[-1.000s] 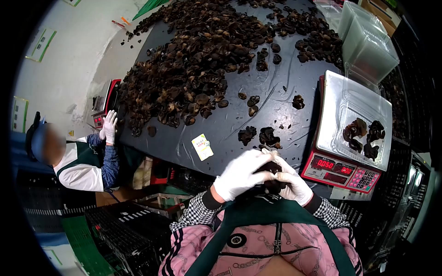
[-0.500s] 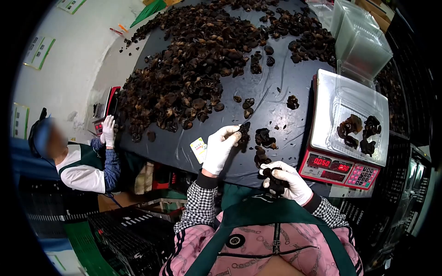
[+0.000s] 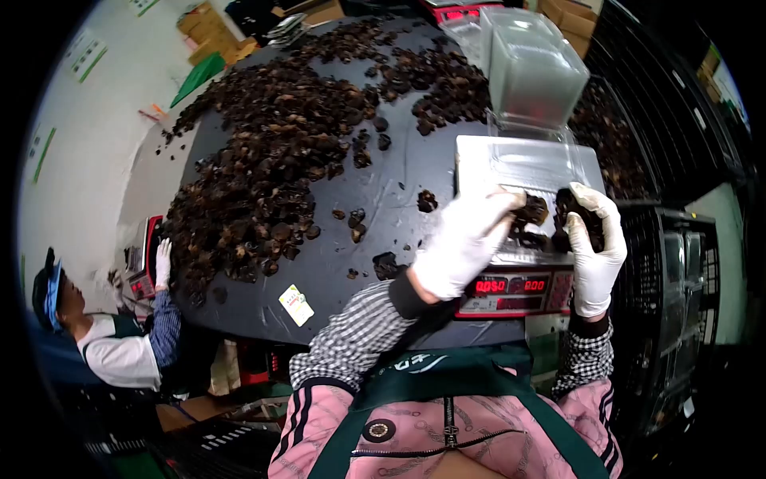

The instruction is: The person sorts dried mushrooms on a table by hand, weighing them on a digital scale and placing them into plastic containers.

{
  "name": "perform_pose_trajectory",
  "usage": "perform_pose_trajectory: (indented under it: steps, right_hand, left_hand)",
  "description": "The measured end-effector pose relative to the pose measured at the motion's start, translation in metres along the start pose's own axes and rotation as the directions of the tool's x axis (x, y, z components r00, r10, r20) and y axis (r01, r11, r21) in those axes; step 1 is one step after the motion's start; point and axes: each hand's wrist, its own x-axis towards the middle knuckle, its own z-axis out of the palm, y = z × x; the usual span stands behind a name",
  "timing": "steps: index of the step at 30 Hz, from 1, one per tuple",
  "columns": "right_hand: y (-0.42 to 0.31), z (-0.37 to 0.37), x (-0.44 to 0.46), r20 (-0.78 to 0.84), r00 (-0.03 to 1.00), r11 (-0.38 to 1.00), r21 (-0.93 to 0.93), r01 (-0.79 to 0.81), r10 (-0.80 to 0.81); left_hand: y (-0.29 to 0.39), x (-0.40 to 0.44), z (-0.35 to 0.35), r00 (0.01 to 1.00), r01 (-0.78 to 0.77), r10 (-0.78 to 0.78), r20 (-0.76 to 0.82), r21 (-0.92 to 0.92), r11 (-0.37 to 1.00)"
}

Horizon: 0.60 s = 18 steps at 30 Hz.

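Both my hands wear white gloves and are over the clear plastic tray on the scale (image 3: 471,164). My left hand (image 3: 471,239) reaches across from the left, its fingertips closed at dark fungus (image 3: 531,211) in the tray; the contact is partly hidden. My right hand (image 3: 597,247) is at the tray's right side, thumb and fingers curved round a dark fungus clump (image 3: 589,221). Below the tray the scale's red display (image 3: 511,286) is lit. A loose fungus piece (image 3: 387,266) lies on the dark table (image 3: 343,263), left of my left forearm.
A big heap of dark fungus (image 3: 255,152) covers the table's left and far side. Clear stacked containers (image 3: 533,68) stand behind the scale. A white-and-yellow card (image 3: 296,305) lies near the front edge. At the left, a co-worker (image 3: 128,343) stands by another scale (image 3: 144,259). Black crates (image 3: 670,303) are at the right.
Both hands have moved right, from the table's front edge to the tray on the scale. The view has turned right. The co-worker's hands have moved apart.
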Motion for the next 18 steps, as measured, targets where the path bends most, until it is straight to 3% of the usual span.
perform_pose_trajectory:
  steps: [1, 3, 5, 7, 9, 11, 14, 17, 18]
  right_hand:
    - [0.011, -0.001, 0.007, 0.003, 0.996, 0.99, -0.111, 0.089, -0.089]
    - [0.026, -0.001, 0.014, 0.105, 0.971, 0.934, -0.268, 0.237, -0.216]
    - [0.025, 0.001, 0.015, 0.256, 0.948, 0.853, -0.435, 0.289, -0.19]
    - [0.032, -0.002, 0.011, 0.419, 0.903, 0.824, -0.479, 0.304, -0.09]
    - [0.026, -0.003, 0.012, 0.474, 0.878, 0.851, -0.433, 0.299, -0.067]
    - [0.023, -0.005, 0.012, 0.413, 0.907, 0.856, -0.438, 0.274, -0.08]
    - [0.007, -0.004, 0.011, 0.25, 0.954, 0.859, -0.438, 0.266, -0.169]
    - [0.001, 0.0, -0.005, 0.122, 0.968, 0.964, -0.124, 0.235, -0.22]
    - [-0.008, 0.009, -0.016, 0.068, 0.986, 0.987, 0.074, 0.146, -0.151]
  left_hand:
    - [-0.011, 0.0, 0.012, 0.998, -0.063, 0.062, 0.016, 0.076, 0.995]
    - [-0.015, 0.003, 0.022, 0.991, -0.034, 0.014, 0.13, 0.151, 0.988]
    - [-0.011, 0.002, 0.018, 0.99, -0.055, 0.03, 0.135, 0.184, 0.981]
    - [-0.003, -0.007, 0.001, 0.996, -0.005, -0.009, 0.09, 0.155, 0.988]
    - [-0.009, -0.024, -0.018, 0.994, 0.054, -0.073, 0.081, 0.21, 0.976]
    - [-0.029, -0.047, -0.04, 0.998, -0.041, 0.018, 0.067, 0.36, 0.932]
    - [-0.026, -0.072, -0.086, 0.98, 0.192, -0.16, -0.115, 0.37, 0.909]
    - [-0.033, -0.109, -0.131, 0.883, 0.437, -0.336, -0.328, 0.313, 0.843]
    - [-0.036, -0.121, -0.144, 0.828, 0.522, -0.395, -0.398, 0.292, 0.801]
